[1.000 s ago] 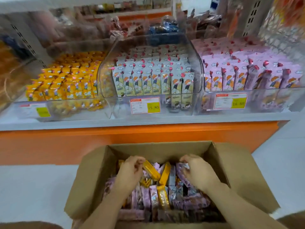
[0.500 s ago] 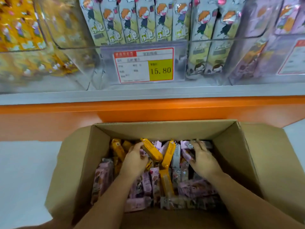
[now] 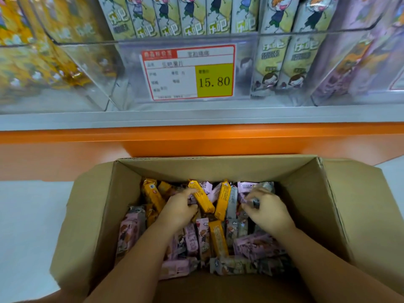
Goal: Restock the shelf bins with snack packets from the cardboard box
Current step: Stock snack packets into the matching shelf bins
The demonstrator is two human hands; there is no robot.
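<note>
Our left hand [image 3: 178, 209] pinches a yellow packet [image 3: 202, 197], whose long axis slants away-left past the fingertips; our right hand [image 3: 270, 212] curls round a grey packet [image 3: 255, 202].

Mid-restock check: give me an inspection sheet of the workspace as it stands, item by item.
Surface: pale floor under the box; grey ledge over an orange base.
Job's things: open box holds mixed yellow and purple packets; clear bins are stocked yellow, pale green and purple, left to right.
Clutter: nothing seen.
Hands: left hand grips a yellow packet inside the box; right hand is curled over packets near the far right corner, grip unclear.
Cables: nothing seen.
Surroundings: price tag reading 15.80 on the middle bin front.
</note>
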